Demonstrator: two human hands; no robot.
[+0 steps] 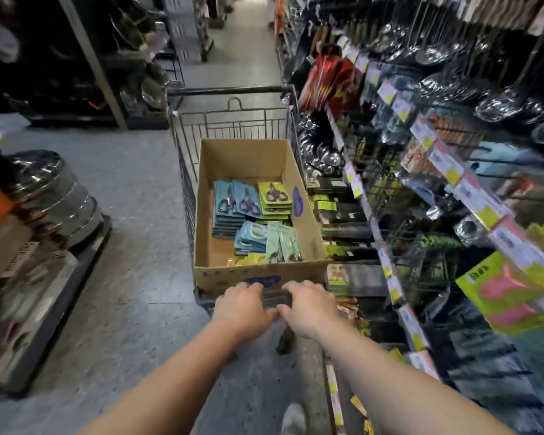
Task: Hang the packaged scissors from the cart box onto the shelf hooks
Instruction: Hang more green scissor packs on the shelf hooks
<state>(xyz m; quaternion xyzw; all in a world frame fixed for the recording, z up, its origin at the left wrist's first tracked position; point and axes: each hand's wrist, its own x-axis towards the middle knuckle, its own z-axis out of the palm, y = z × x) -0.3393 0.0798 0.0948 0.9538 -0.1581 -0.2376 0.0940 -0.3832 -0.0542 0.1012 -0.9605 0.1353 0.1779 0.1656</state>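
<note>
Two hands hold the cart handle in a shop aisle.

On the left, stacked pots [49, 196] and boxes sit on a low stand by the grey floor [132, 196], which is open ahead up the aisle. The left hand [242, 309] and right hand [311, 306] both curl around the handle of the cart [233, 120], side by side. In the cart sits a cardboard box [258, 271] with blue and green packs of scissors [252, 211] lying in piles. The shelf [437, 171] with hooks and hanging goods stands close along the cart's right side.
</note>
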